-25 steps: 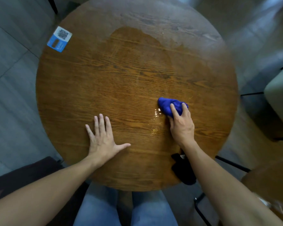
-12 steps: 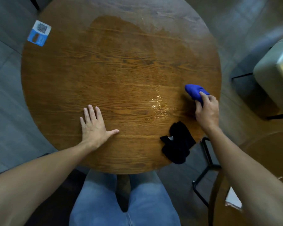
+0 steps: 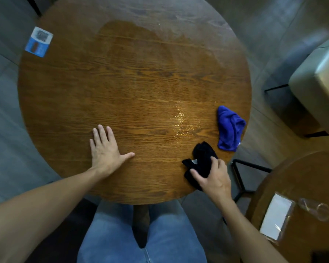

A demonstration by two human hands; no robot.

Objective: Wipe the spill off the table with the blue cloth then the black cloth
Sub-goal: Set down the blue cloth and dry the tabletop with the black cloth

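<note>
I judge the blue stage over: the blue cloth (image 3: pixel 229 128) lies loose near the surface (image 3: pixel 84 82) edge. My right hand (image 3: pixel 213 179) closes around the black cloth (image 3: pixel 201 160); my left hand (image 3: pixel 105 151) rests flat, fingers spread. The wet spill (image 3: pixel 180 120) glistens, unwiped by black.

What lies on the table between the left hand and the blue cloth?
In the head view, only the wet, shiny spill on bare wood lies between the left hand and the blue cloth.
</note>
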